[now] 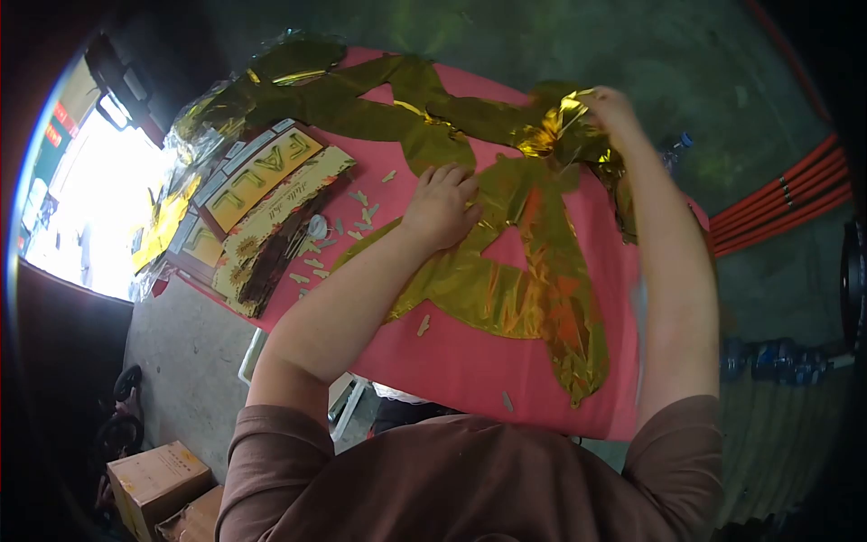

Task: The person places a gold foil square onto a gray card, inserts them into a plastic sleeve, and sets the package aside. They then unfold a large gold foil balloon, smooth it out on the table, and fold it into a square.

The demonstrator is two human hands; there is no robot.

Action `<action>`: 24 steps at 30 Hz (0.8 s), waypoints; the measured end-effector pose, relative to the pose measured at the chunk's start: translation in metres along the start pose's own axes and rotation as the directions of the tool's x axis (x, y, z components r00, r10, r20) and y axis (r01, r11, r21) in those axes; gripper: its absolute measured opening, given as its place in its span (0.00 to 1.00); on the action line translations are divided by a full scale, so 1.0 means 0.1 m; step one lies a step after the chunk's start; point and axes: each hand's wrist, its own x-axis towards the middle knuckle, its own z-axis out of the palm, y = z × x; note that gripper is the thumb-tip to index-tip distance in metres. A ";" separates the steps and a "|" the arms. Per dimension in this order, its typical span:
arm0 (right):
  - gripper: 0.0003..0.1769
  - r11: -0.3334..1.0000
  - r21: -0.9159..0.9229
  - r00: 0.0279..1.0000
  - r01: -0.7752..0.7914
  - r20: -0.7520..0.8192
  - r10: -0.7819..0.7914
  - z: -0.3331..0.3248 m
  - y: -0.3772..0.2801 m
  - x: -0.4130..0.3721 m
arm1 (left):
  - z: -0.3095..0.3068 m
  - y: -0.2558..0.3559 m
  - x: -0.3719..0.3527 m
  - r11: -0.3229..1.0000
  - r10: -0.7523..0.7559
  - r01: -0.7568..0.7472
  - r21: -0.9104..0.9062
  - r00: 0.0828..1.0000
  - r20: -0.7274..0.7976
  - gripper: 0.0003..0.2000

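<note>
Gold foil balloons lie flat across a pink table (452, 370). My left hand (440, 210) rests with fingers spread on the large gold foil piece (497, 289) near the middle. Farther up and right, my right hand (607, 110) has its fingers closed on the crumpled gold foil (562, 122), which is raised and shiny there. More flat gold foil (361, 117) stretches to the upper left. Small pale slips (366, 212) are scattered left of my left hand, beside a stack of printed cards (289, 194).
Clear plastic wrapping (185, 135) lies at the table's left end. Orange pipes (786, 194) and plastic bottles (781, 361) are on the floor at the right. Cardboard boxes (158, 483) stand at the lower left. A bottle with a blue cap (673, 149) is behind my right forearm.
</note>
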 end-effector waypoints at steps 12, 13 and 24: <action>0.13 0.834 -0.211 0.775 0.509 -0.309 -0.551 -1.69 -0.94 0.03 | 0.04 -0.03 0.00 1.000 0.010 -0.010 0.005 1.000 -0.004 0.19; 0.09 0.841 -0.161 0.784 0.517 -0.305 -0.540 -1.39 -1.16 -0.26 | 0.04 -0.03 0.00 1.000 0.014 -0.014 0.001 1.000 -0.011 0.19; 0.13 0.512 -0.450 0.656 0.732 0.260 -0.709 0.13 -0.50 -2.20 | -0.04 -0.02 0.00 0.999 0.019 -0.019 0.027 1.000 0.024 0.21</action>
